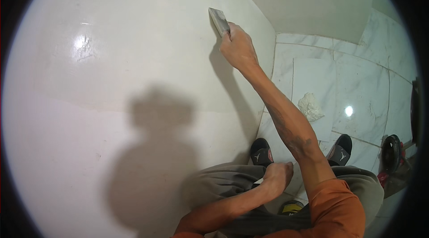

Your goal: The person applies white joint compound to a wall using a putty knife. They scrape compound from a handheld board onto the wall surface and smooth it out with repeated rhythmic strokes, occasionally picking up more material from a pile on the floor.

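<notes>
My right hand (237,47) is closed on a flat scraper (217,19), held out against or very close to the pale, smooth wall (111,23) in the upper middle. Low in the view, my left hand (277,176) has its fingers curled in front of my knees. A small pale edge (259,181) shows beside it, but what it grips is mostly hidden. A shiny patch (82,48) marks the wall at upper left, and my shadow falls across its lower part.
A white marbled tile floor (362,81) runs along the wall, with a crumpled off-white lump (310,106) on it. My dark slides (339,151) are below me, a yellow-and-black container (290,207) sits between my legs, and black-and-red gear (392,157) lies at the right.
</notes>
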